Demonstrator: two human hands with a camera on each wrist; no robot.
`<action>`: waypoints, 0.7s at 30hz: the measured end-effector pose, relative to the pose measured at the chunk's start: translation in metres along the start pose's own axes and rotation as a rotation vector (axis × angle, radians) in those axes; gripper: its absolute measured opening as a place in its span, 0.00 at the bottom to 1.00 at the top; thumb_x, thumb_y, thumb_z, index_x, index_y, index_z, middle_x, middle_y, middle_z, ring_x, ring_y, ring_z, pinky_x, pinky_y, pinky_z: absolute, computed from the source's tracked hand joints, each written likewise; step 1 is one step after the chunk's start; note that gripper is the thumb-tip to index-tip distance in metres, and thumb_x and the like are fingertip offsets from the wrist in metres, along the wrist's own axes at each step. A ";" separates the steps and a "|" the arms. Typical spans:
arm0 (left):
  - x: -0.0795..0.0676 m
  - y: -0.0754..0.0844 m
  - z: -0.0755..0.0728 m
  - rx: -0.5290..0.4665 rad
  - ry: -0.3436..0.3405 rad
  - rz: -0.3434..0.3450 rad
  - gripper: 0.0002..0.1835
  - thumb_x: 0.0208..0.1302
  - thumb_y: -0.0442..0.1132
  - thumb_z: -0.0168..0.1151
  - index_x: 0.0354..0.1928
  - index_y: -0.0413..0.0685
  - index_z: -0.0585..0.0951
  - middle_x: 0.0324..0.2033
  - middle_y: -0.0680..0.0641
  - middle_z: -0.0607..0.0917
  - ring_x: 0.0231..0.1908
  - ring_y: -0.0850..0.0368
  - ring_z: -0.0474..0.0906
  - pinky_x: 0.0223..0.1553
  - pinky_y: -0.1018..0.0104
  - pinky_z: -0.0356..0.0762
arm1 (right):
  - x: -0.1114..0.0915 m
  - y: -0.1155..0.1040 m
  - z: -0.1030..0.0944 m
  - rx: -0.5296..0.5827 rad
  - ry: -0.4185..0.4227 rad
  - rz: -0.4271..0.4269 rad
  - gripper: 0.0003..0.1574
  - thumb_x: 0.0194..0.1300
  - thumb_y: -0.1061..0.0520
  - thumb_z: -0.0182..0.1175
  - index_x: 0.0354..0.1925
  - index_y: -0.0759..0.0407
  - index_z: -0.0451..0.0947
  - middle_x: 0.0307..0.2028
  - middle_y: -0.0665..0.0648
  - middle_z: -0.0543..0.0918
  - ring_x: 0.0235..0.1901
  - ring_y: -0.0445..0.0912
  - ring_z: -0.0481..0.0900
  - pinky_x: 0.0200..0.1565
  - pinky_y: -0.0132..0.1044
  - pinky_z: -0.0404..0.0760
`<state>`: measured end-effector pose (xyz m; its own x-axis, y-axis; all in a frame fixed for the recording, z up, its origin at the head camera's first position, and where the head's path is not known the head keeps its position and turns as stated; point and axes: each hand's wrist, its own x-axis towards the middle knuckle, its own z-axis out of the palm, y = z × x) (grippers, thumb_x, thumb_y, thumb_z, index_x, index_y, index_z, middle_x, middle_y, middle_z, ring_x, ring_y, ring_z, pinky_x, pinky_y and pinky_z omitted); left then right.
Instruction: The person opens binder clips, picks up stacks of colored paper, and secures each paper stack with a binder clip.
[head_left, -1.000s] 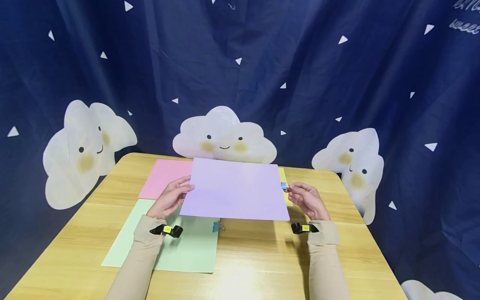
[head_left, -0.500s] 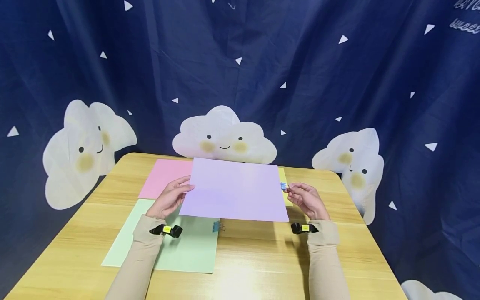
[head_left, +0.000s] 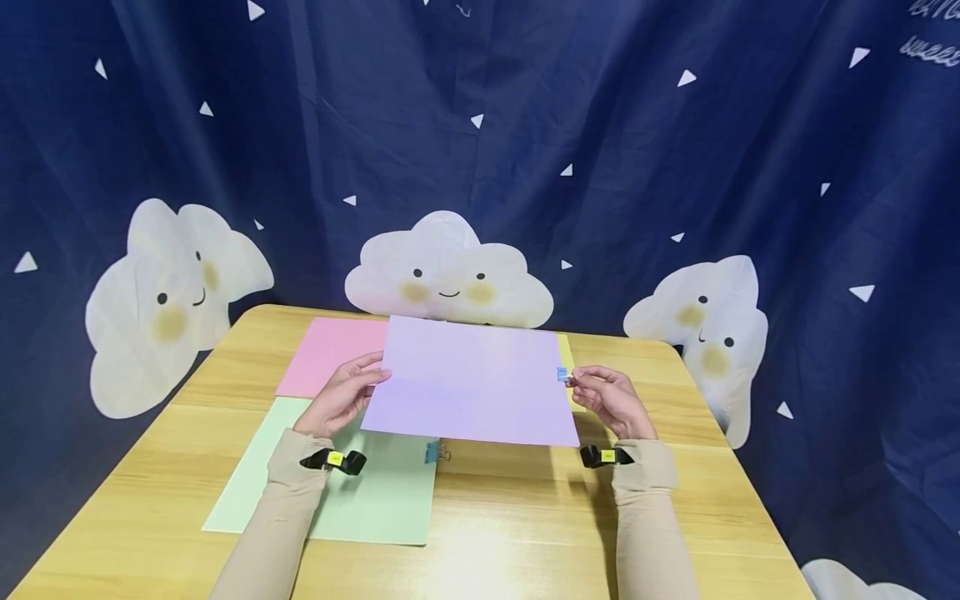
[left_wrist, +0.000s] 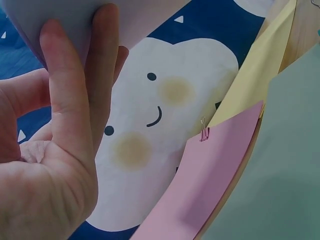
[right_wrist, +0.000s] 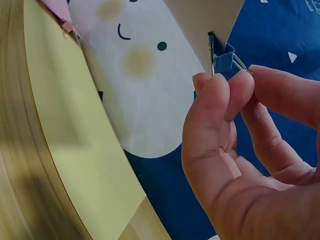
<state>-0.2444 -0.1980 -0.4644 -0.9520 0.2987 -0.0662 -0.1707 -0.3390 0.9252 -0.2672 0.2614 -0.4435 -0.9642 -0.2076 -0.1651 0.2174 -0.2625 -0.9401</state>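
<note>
A purple sheet of paper (head_left: pixel 472 379) is held up above the table, tilted. My left hand (head_left: pixel 347 396) pinches its left edge, thumb on the front; the left wrist view shows the fingers (left_wrist: pixel 67 95) behind it. At the right edge sits a blue binder clip (head_left: pixel 562 374), overlapping the paper there. My right hand (head_left: pixel 613 400) pinches the clip's wire handles between thumb and fingers. Close up in the right wrist view, the blue clip (right_wrist: pixel 225 61) is at the paper's edge, its handles squeezed by the fingertips.
Pink paper (head_left: pixel 330 358) lies at the back left, with a pink binder clip (left_wrist: pixel 205 134) on its edge. Green paper (head_left: pixel 375 500) with a teal binder clip (head_left: pixel 432 452) lies in front. Yellow paper (right_wrist: pixel 80 125) lies behind the purple sheet. A dark blue cloud-print curtain (head_left: pixel 480 150) hangs behind the table.
My right hand and the blue clip have shifted slightly left, so the clip now overlaps the purple paper's right edge. My left hand stays almost in place on the paper.
</note>
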 end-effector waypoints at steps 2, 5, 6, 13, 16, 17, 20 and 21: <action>0.000 -0.001 -0.001 0.008 0.005 -0.004 0.29 0.77 0.26 0.51 0.75 0.34 0.55 0.30 0.58 0.87 0.21 0.73 0.79 0.21 0.85 0.77 | 0.001 0.001 0.000 0.007 -0.010 -0.001 0.15 0.76 0.67 0.56 0.36 0.56 0.86 0.31 0.53 0.90 0.29 0.39 0.87 0.37 0.29 0.89; 0.001 -0.001 -0.001 0.013 0.011 -0.007 0.31 0.77 0.26 0.51 0.77 0.32 0.53 0.29 0.58 0.87 0.21 0.73 0.78 0.20 0.86 0.76 | 0.001 0.002 0.001 0.002 -0.017 0.001 0.16 0.76 0.67 0.56 0.35 0.55 0.86 0.31 0.53 0.90 0.29 0.39 0.87 0.37 0.29 0.89; 0.001 -0.002 -0.001 0.013 0.013 -0.009 0.31 0.77 0.26 0.51 0.77 0.32 0.53 0.29 0.58 0.87 0.20 0.73 0.78 0.20 0.86 0.75 | 0.001 0.002 0.001 -0.001 -0.016 -0.001 0.16 0.76 0.67 0.56 0.35 0.55 0.86 0.31 0.53 0.90 0.30 0.39 0.87 0.37 0.29 0.89; 0.001 -0.001 -0.002 0.014 0.006 -0.009 0.33 0.77 0.26 0.51 0.77 0.31 0.52 0.31 0.58 0.88 0.21 0.72 0.79 0.22 0.85 0.77 | 0.000 0.002 0.002 -0.025 -0.023 0.003 0.15 0.76 0.67 0.56 0.36 0.55 0.86 0.31 0.52 0.90 0.30 0.39 0.87 0.37 0.28 0.89; 0.001 -0.003 -0.003 0.011 0.000 -0.010 0.32 0.77 0.26 0.51 0.77 0.32 0.52 0.32 0.57 0.89 0.23 0.72 0.81 0.24 0.84 0.80 | -0.001 0.002 0.003 -0.022 -0.024 0.006 0.16 0.76 0.68 0.55 0.36 0.55 0.86 0.31 0.52 0.90 0.30 0.39 0.87 0.36 0.28 0.89; 0.002 -0.004 -0.005 0.013 0.001 -0.011 0.32 0.77 0.26 0.51 0.77 0.32 0.53 0.31 0.57 0.89 0.23 0.72 0.81 0.23 0.84 0.80 | -0.001 0.001 0.004 -0.021 -0.024 0.007 0.16 0.76 0.68 0.55 0.36 0.56 0.86 0.31 0.52 0.90 0.30 0.39 0.87 0.36 0.29 0.89; 0.006 -0.007 -0.009 0.028 0.007 -0.016 0.32 0.78 0.27 0.52 0.78 0.33 0.53 0.29 0.58 0.88 0.21 0.72 0.80 0.22 0.85 0.78 | -0.001 0.000 0.004 -0.021 -0.026 0.009 0.16 0.76 0.68 0.55 0.36 0.56 0.86 0.32 0.53 0.90 0.30 0.39 0.87 0.37 0.29 0.89; 0.007 -0.008 -0.010 0.036 0.012 -0.019 0.33 0.78 0.28 0.52 0.78 0.34 0.53 0.28 0.59 0.87 0.21 0.73 0.79 0.20 0.85 0.76 | -0.001 -0.001 0.005 -0.021 -0.026 0.012 0.15 0.76 0.68 0.55 0.37 0.56 0.85 0.32 0.53 0.90 0.30 0.40 0.87 0.37 0.29 0.89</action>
<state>-0.2518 -0.2018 -0.4763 -0.9517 0.2942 -0.0878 -0.1795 -0.3012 0.9365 -0.2655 0.2575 -0.4415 -0.9572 -0.2350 -0.1688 0.2255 -0.2400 -0.9442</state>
